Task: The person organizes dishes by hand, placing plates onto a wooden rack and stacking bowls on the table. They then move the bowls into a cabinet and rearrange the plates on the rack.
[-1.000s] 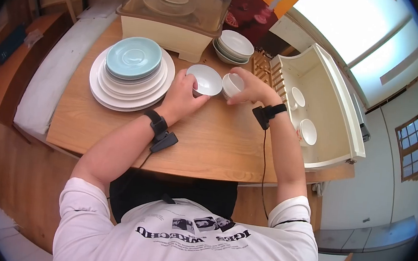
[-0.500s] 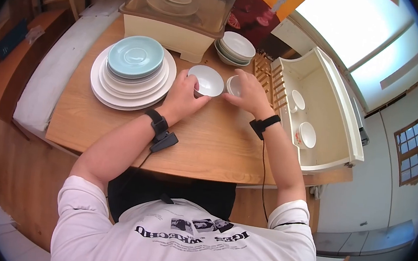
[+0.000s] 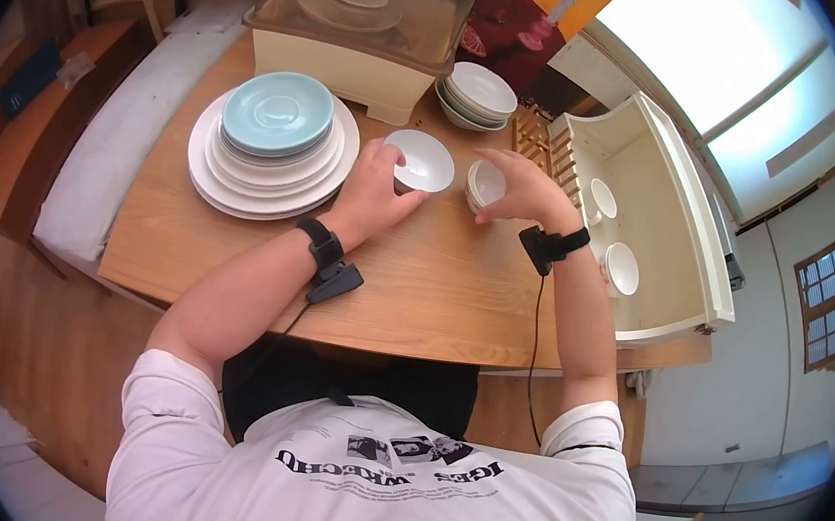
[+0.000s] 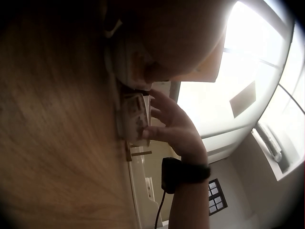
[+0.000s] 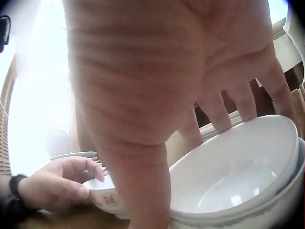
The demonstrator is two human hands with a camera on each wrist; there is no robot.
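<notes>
The left hand (image 3: pixel 374 191) grips a white bowl (image 3: pixel 425 163) at its left side, fingertips over the rim and thumb on the outer wall. In the right wrist view that bowl (image 5: pixel 107 198) shows a red and orange print. Just right of it, a stack of smaller-looking white bowls (image 3: pixel 488 183) stands slightly tilted between the thumb and fingers of the right hand (image 3: pixel 530 193). Seen from the right wrist, the fingers pass behind the stack's rim (image 5: pixel 238 191) and the thumb is in front. The left wrist view shows the right thumb touching the printed wall of the stack (image 4: pixel 135 119).
Stacked plates (image 3: pixel 346 168) topped by a pale blue one (image 3: pixel 278 112) stand at the left. Behind are a lidded cream box (image 3: pixel 335 70) and more bowls (image 3: pixel 482 90). To the right, a wooden rack (image 3: pixel 560 159) adjoins a cream bin (image 3: pixel 671 285) holding white cups (image 3: pixel 622 269).
The right hand and the small bowl stack have shifted slightly right, widening the gap to the left hand's bowl. The left hand keeps its hold; the head view has shifted a little.
</notes>
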